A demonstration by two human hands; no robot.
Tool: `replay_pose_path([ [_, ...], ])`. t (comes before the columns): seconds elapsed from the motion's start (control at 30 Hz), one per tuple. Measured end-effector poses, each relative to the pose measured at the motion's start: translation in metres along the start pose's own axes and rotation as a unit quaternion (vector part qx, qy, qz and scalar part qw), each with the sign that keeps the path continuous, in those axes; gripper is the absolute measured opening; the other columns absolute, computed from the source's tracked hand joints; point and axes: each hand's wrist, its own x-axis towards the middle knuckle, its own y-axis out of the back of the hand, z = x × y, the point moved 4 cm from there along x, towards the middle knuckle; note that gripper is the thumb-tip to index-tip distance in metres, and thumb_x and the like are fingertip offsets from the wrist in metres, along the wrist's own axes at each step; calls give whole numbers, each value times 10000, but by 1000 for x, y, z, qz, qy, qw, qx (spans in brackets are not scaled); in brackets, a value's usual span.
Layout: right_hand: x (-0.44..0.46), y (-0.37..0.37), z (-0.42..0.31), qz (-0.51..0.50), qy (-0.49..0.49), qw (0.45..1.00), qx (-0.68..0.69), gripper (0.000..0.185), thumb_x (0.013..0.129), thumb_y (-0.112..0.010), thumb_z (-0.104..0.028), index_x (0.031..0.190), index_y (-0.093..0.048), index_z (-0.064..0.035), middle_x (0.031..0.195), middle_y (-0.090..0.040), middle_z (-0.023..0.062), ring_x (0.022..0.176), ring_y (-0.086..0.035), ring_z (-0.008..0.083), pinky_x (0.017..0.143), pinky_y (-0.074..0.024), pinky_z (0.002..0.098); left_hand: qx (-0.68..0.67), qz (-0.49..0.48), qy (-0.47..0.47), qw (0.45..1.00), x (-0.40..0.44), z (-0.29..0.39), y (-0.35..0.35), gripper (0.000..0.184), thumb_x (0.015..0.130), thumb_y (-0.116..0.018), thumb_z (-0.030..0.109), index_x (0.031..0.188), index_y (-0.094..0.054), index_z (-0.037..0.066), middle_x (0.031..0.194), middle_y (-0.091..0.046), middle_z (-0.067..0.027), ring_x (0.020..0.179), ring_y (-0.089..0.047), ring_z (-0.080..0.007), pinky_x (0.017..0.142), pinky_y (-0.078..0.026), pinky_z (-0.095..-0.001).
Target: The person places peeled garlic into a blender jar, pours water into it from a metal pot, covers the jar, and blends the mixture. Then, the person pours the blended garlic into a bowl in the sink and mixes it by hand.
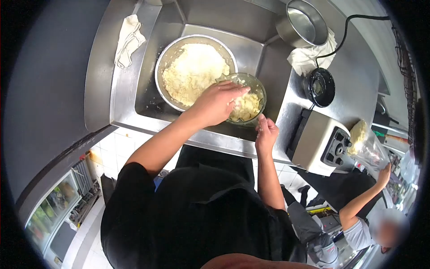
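A wide metal bowl [160, 71] full of pale, crumbly food [195, 67] sits in the steel sink. At its lower right is a clear blender jar [264, 96], tilted, with chunks of the pale food [247, 107] inside. My left hand [216, 104] is at the jar's mouth, fingers together over the food; what they hold, if anything, is hidden. My right hand [267, 132] has its fingers closed at the jar's lower right edge.
A blender base [318, 143] and black lid-like part [320, 87] stand on the right counter [356, 80]. Behind them is a metal pot [307, 24] on a cloth [298, 60]. Another cloth [130, 40] lies on the left sink edge. A co-worker [358, 224] holds a plastic bag [369, 148].
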Motion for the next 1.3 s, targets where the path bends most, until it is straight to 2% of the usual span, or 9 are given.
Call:
replay_pose_path([
  [0.1,-2,0,-1,12,22,1000,16,382,851,-611,-222,531,-449,-94,506,-428,-26,474,-353,48,444,-242,214,-46,97,68,992,8,-14,32,306,782,-568,61,1086,-597,66,1037,-617,-130,957,-579,-260,865,-443,-338],
  [0.2,-1,2,-2,17,-31,999,17,383,851,-613,-213,529,-442,-95,515,-424,-26,492,-358,53,463,-259,215,-108,122,339,926,2,-129,30,256,785,-561,100,1021,-617,20,954,-632,-179,862,-614,-271,767,-474,-328],
  [0.33,4,1,3,29,-7,999,22,388,848,-618,-214,527,-434,-96,518,-422,-24,493,-354,59,465,-262,222,18,267,454,850,-1,-283,16,410,741,-626,247,1018,-592,-54,933,-638,-195,904,-616,-250,775,-462,-323],
  [0.47,5,0,4,34,-27,999,14,382,843,-622,-225,533,-450,-84,521,-426,-21,499,-360,63,470,-264,227,-138,310,500,797,51,-294,3,489,745,-642,308,1033,-560,-79,984,-620,-204,933,-607,-287,805,-461,-367],
  [0.53,6,-3,4,28,-25,999,5,377,844,-621,-235,540,-466,-73,523,-430,-19,502,-365,67,476,-269,228,72,255,633,727,66,-291,-6,581,745,-648,373,1067,-502,-88,1065,-569,-216,1004,-562,-323,844,-447,-384],
  [0.7,9,-8,2,34,-21,999,3,383,851,-618,-225,543,-442,-79,533,-415,-39,501,-331,51,459,-235,225,241,253,528,774,70,-278,-30,464,769,-591,327,1040,-475,-30,1100,-522,-214,986,-528,-324,890,-351,-439],
  [0.9,13,-8,9,25,-24,999,18,394,852,-624,-223,548,-410,-93,543,-397,-61,503,-298,35,452,-217,222,206,242,451,834,66,-278,-23,333,777,-537,234,1012,-520,-1,985,-586,-211,960,-555,-335,876,-355,-461],
  [1.13,16,-8,13,9,-32,999,18,360,860,-603,-218,562,-458,-76,531,-435,-23,505,-348,54,472,-254,217,-58,340,447,825,76,-297,-27,497,698,-628,305,1040,-541,-45,1025,-600,-220,1000,-562,-350,863,-423,-420],
  [1.3,15,-10,9,5,-40,999,9,375,858,-609,-215,553,-433,-87,537,-421,-38,510,-332,47,471,-246,220,-1,205,556,806,91,-278,-25,434,657,-653,325,887,-637,-43,955,-624,-238,926,-598,-364,799,-471,-393],
])
